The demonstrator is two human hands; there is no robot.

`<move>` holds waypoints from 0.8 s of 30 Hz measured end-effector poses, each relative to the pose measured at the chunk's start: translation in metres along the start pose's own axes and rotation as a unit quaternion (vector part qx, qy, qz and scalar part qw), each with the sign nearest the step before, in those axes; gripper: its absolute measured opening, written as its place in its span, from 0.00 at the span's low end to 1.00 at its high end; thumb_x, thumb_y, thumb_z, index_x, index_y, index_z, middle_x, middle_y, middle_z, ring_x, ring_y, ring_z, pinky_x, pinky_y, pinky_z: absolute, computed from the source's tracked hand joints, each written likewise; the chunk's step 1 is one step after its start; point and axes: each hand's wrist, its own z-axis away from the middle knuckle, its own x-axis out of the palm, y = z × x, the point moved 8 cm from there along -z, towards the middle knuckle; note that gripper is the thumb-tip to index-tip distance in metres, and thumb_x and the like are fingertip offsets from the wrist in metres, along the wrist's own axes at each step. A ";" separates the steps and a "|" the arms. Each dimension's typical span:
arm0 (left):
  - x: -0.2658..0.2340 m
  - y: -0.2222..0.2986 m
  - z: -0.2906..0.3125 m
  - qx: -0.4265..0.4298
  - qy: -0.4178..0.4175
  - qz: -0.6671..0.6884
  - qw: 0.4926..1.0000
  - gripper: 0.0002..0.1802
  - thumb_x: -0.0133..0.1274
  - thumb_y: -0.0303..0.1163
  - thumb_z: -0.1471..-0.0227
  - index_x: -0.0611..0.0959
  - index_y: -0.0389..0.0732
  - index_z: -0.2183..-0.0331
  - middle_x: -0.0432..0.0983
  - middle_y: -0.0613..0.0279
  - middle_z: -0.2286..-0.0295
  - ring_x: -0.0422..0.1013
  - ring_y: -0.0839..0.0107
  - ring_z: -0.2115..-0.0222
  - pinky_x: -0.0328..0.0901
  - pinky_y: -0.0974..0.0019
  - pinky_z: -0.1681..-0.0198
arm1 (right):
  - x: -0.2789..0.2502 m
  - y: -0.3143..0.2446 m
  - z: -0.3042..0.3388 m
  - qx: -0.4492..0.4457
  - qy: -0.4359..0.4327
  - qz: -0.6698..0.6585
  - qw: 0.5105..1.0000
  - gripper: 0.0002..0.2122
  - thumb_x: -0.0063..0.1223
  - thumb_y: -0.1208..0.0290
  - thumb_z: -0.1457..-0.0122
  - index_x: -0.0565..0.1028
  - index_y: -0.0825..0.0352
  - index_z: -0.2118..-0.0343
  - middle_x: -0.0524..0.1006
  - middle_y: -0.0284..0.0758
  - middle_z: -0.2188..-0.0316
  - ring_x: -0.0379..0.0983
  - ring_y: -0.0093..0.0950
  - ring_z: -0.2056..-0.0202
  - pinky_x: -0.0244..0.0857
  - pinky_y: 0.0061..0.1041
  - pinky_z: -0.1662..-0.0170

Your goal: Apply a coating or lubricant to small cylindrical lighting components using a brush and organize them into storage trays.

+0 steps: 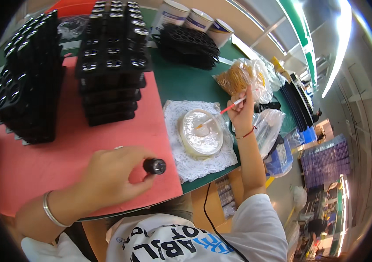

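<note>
Between the thumb and fingers of my left hand (115,177) is a small black cylindrical part (154,166), its shiny round end turned upward, held over the pink mat (120,135). My right hand (241,109) is closed on a thin brush (226,109) with a red and white handle. The brush tip reaches over a round, shallow, translucent dish (201,146), which looks wet and glossy inside. Under the dish lies a patterned white cloth (175,148). Whether the tip touches the dish's contents I cannot tell.
Tall stacks of black trays (107,83) filled with shiny-topped round parts stand at the back left, another stack (24,83) beside them. Behind are empty black trays (188,46) and several white tubs (199,21). A clear bag of yellowish pieces (236,76) lies beyond my right hand.
</note>
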 end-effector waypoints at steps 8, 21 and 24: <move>-0.004 -0.009 0.006 -0.011 -0.029 -0.027 0.999 0.14 0.56 0.34 0.66 0.75 0.44 0.71 0.73 0.62 0.76 0.70 0.64 0.77 0.63 0.64 0.78 | 0.011 -0.010 0.001 -0.020 -0.038 -0.030 0.999 0.17 0.37 0.58 0.42 0.63 0.61 0.85 0.54 0.22 0.95 0.47 0.14 0.92 0.42 0.14 0.88; -0.013 -0.010 0.009 0.009 0.044 0.054 0.998 0.12 0.56 0.33 0.64 0.75 0.43 0.71 0.74 0.62 0.75 0.69 0.69 0.82 0.61 0.68 0.82 | 0.013 -0.007 0.003 -0.017 -0.031 -0.036 0.999 0.17 0.37 0.58 0.42 0.63 0.61 0.85 0.55 0.22 0.95 0.48 0.14 0.92 0.43 0.13 0.87; -0.018 -0.017 0.004 -0.061 0.053 0.136 0.987 0.13 0.56 0.32 0.64 0.75 0.41 0.71 0.75 0.64 0.75 0.63 0.78 0.84 0.58 0.73 0.82 | 0.011 -0.016 0.005 -0.033 -0.037 -0.039 0.998 0.17 0.39 0.58 0.43 0.63 0.61 0.85 0.55 0.22 0.95 0.48 0.13 0.91 0.45 0.12 0.87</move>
